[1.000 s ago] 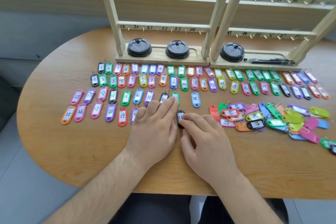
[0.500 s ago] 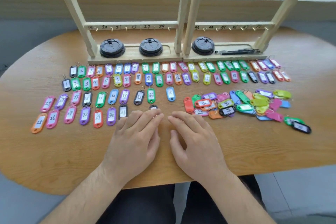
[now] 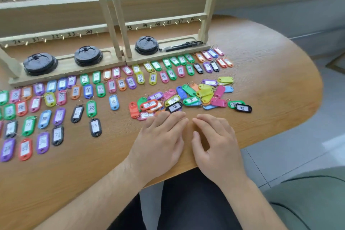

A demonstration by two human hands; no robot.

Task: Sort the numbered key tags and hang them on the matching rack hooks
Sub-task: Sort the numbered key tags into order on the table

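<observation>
Where the table edge (image 3: 261, 133) curves, left hand (image 3: 160, 145) and right hand (image 3: 218, 147) rest flat, empty.

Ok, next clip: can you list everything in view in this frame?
Table: one, brown wood, rounded end at right.
Racks: two, pale wood, numbered hooks, side by side at the table's back; no tags on the hooks that show.
Cup lids: three, black, on the rack bases.
Pens: black, count unclear, on the right rack's base.
Sorted tags: many, mixed colours, numbered, in rows in front of the racks.
Loose pile: many tags, mixed colours, just beyond the hands.
Tag 36: one, black, at the pile's right end.
Floor: grey tiles, at right.
Left hand: fingers relaxed, on the table by the pile, holding nothing.
Right hand: likewise, beside it.
</observation>
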